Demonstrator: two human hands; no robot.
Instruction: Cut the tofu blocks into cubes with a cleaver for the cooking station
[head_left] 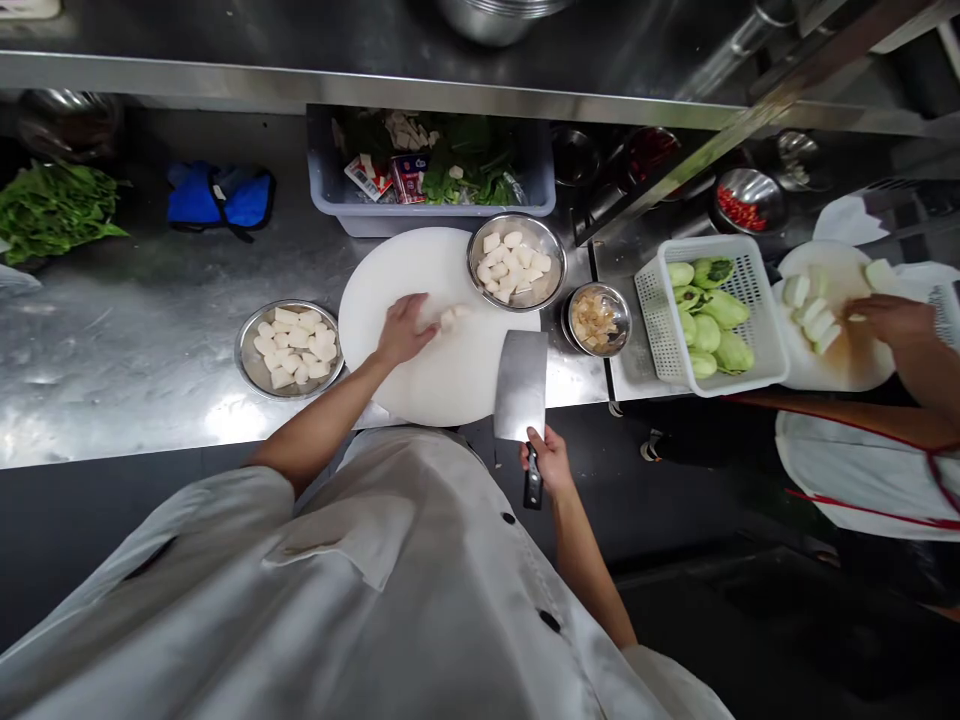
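Observation:
My right hand (552, 460) is wrapped round the black handle of a cleaver (521, 385). Its broad blade points away from me and overlaps the right edge of the round white cutting board (427, 375). Over the board, my left hand (405, 328) is open, thumb and fingers apart. Just right of that thumb lie a few small white pieces (454, 317), slightly blurred. A steel bowl of white chunks (291, 350) stands left of the board. Another steel bowl of white chunks (517, 262) rests at the board's upper right edge.
A small bowl of pale brown slices (596, 318) stands right of the board. Behind is a grey bin (431, 212) with greens and packaging. A white basket (652, 330) holds green squash. At far right, a co-worker's hand (892, 318) is over another board. A steel shelf (375, 82) overhangs the counter.

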